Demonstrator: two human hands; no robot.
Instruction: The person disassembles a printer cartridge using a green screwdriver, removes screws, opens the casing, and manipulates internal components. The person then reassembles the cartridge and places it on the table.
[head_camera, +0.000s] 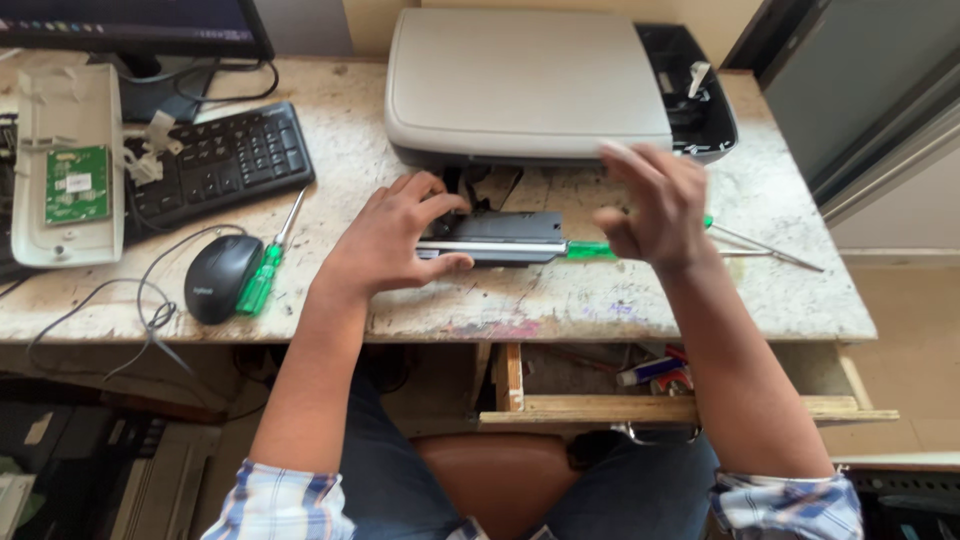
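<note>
- The wooden drawer (680, 405) under the desk stands open, close to the person's knees. I think a small piece that slides off the desk edge could fall inside, among the loose things there, and be lost.
- The left hand (385, 240) grips the left end of the dark printer part (495, 238), thumb below and fingers on top. The part lies flat on the desk (560, 295), near the front edge. If the hand presses only on one end, the other end may lift or turn.
- The right hand (655, 205) is spread open above the right end of the part and holds nothing. It is blurred, so I cannot tell whether it touches the green screwdriver (592, 249) beside the part. A careless push could roll this tool away.
- Behind, the grey printer (525, 85) stands just behind the part. A wide move of the right hand could strike its front edge.
</note>
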